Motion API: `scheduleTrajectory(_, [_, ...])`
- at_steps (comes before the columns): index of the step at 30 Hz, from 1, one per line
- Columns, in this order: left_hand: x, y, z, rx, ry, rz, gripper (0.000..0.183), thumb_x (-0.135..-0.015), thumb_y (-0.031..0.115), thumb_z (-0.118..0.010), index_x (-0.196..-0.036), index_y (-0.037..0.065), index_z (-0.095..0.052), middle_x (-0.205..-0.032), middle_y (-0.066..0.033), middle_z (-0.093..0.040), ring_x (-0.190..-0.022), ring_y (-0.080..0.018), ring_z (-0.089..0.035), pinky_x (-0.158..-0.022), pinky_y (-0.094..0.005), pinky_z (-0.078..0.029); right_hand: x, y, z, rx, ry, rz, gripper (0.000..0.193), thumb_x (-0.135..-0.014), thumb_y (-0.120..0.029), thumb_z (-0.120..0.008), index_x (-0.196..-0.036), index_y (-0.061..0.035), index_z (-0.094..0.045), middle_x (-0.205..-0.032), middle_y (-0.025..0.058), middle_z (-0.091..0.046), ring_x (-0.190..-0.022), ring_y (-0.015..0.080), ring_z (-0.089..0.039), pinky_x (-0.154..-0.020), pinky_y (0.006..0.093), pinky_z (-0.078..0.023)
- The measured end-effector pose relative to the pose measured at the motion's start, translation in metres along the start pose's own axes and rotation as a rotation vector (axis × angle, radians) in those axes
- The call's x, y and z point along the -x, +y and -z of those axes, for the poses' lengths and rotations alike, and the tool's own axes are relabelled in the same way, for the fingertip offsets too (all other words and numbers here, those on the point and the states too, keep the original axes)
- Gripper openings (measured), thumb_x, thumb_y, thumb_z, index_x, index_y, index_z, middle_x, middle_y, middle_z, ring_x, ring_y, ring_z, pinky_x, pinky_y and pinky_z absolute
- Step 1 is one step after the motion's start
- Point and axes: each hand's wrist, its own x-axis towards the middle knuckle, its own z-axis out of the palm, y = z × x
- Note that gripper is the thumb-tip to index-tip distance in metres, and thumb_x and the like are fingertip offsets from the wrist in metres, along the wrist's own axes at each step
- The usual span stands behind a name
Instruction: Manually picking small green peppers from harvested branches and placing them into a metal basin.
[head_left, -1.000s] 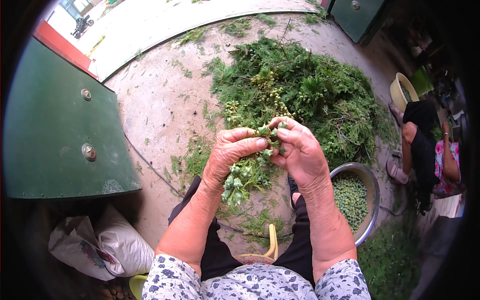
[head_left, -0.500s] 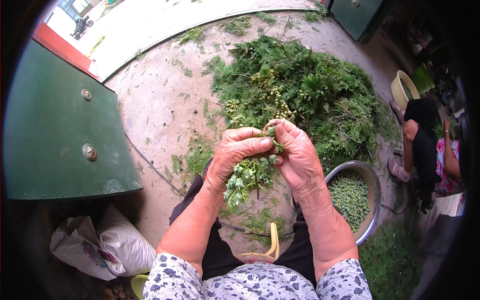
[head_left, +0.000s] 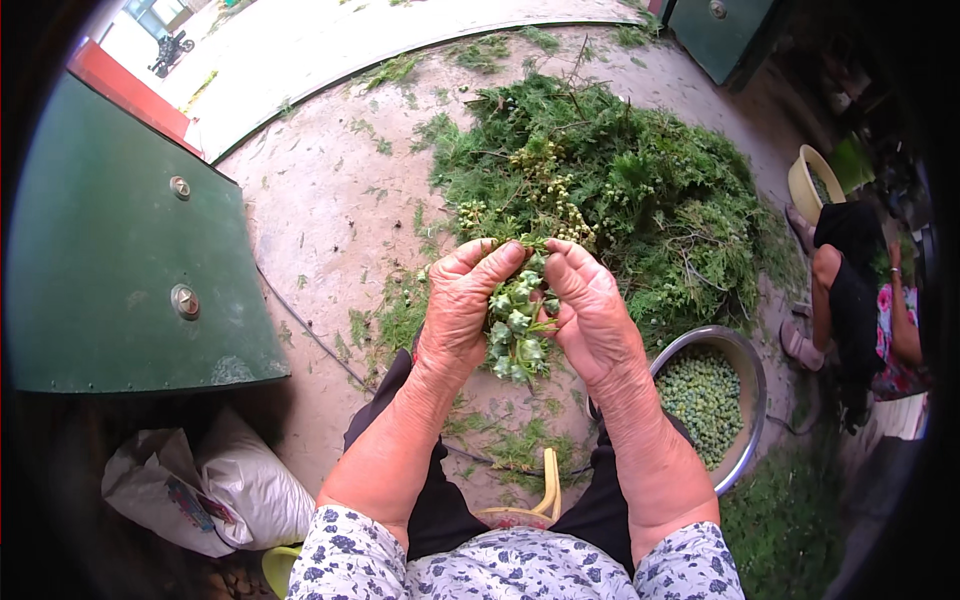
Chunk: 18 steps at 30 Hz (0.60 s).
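Note:
Between my two hands hangs an evergreen sprig (head_left: 517, 325) crowded with pale blue-green cones. My left hand (head_left: 468, 295) pinches its upper end between thumb and fingers. On the other side my right hand (head_left: 590, 310) has its thumb and forefinger closed at the top of the same sprig; exactly what lies between those fingertips is partly hidden. Beyond the hands spreads a large heap of green evergreen branches (head_left: 620, 180), with yellowish cone clusters on its near left side. By my right knee stands a metal basin (head_left: 757, 400) holding many loose green cones (head_left: 700, 400).
A green metal door (head_left: 130, 260) stands at left, above white sacks (head_left: 250, 480). At right a seated person (head_left: 850, 290) is near a cream tub (head_left: 803, 180). A black cable (head_left: 315, 335) crosses the littered floor. Loose greenery (head_left: 780, 525) lies at lower right.
The sprig has swung from lower left to hang straight down between my hands. My left hand has shifted up its stem, and my right fingers have moved slightly right.

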Motion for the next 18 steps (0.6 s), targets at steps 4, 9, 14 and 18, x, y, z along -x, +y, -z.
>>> scheduleTrajectory(4, [-0.004, -0.008, 0.0, -0.087, 0.079, -0.182, 0.009, -0.081, 0.006, -0.064, -0.088, 0.0, -0.063, -0.078, -0.0036, -0.064, -0.065, -0.0072, -0.058, -0.057, -0.0201, -0.048, -0.003, 0.006, 0.003, 0.242, 0.079, 0.208, 0.027, -0.079, -0.011, -0.067, -0.101, -0.0021, -0.054, -0.088, 0.0006, -0.056, -0.067, 0.0038, -0.052, -0.047, 0.0168, -0.039])
scheduleTrajectory(9, [-0.003, -0.001, 0.004, -0.245, 0.03, -0.075, 0.009, -0.08, 0.006, -0.064, -0.087, 0.001, -0.063, -0.078, -0.002, -0.063, -0.066, -0.0059, -0.057, -0.059, -0.0202, -0.048, -0.004, 0.0, 0.005, 0.319, 0.052, 0.219, 0.021, -0.08, -0.008, -0.065, -0.1, -0.0029, -0.057, -0.082, -0.0017, -0.057, -0.068, 0.0024, -0.05, -0.048, 0.0162, -0.039])
scheduleTrajectory(14, [0.0, 0.006, 0.006, -0.396, -0.021, -0.079, 0.008, -0.079, 0.006, -0.064, -0.085, 0.0, -0.062, -0.077, -0.0033, -0.064, -0.066, -0.0076, -0.059, -0.058, -0.022, -0.049, 0.001, -0.01, 0.005, 0.278, -0.019, 0.045, 0.015, -0.084, -0.007, -0.059, -0.099, -0.0023, -0.057, -0.076, -0.0009, -0.057, -0.062, 0.0041, -0.051, -0.048, 0.0177, -0.04])
scheduleTrajectory(18, [0.001, 0.013, 0.002, -0.229, -0.045, 0.037, 0.009, -0.078, 0.007, -0.064, -0.086, 0.003, -0.062, -0.073, -0.0023, -0.062, -0.062, -0.0082, -0.059, -0.057, -0.0213, -0.049, -0.004, -0.004, 0.013, -0.111, -0.175, -0.102, 0.016, -0.086, -0.007, -0.057, -0.1, 0.0002, -0.054, -0.079, 0.003, -0.058, -0.06, 0.0089, -0.052, -0.047, 0.0198, -0.039])
